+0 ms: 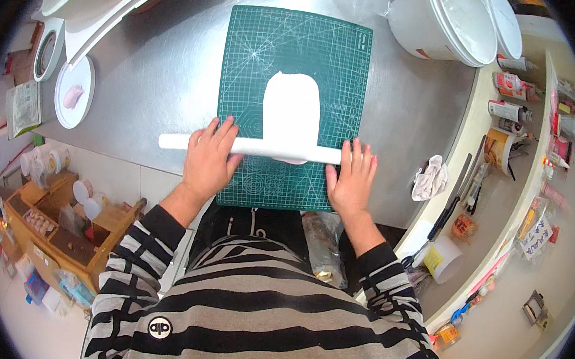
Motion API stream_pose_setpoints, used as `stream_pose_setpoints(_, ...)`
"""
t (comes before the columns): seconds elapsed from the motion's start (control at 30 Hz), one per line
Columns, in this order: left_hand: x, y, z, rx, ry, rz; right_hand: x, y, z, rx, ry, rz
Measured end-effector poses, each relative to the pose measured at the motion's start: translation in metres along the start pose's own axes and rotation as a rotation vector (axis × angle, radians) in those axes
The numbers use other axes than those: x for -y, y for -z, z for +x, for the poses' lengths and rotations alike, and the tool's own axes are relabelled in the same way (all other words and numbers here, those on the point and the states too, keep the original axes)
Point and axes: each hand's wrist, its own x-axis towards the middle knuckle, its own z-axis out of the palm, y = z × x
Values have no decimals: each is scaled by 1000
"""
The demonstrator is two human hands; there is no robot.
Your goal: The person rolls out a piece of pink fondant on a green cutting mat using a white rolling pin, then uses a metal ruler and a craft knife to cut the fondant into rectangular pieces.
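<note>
Presumably light, the rolling pin (276, 149) is being steadied across the soft-looking sheet (292, 109) near six o'clock, best held outside its edges, under flat-fingered grips, left hand (207, 161) at nine, right hand (353, 182) at three.

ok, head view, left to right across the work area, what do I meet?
White disc → left hand → flat white sheet → right hand → crumpled cloth.

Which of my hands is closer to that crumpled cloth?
Right. Your right hand is left of the crumpled cloth; your left hand is farther left, at the left edge of the green cutting mat.
</note>
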Motion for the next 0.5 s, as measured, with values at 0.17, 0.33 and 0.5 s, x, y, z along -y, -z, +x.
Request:
stream_pose_setpoints(0.17, -2, -13, -28, 49, -1, -26, -1, -8, -40, 54, 25, 55)
stream_pose_setpoints(0.33, -3, -12, -54, 49, -15, -76, 6, 9, -70, 138, 26, 69)
stream_pose_setpoints(0.5, 5, 0, -27, 49, -23, -142, -6, 38, -25, -37, 52, 95)
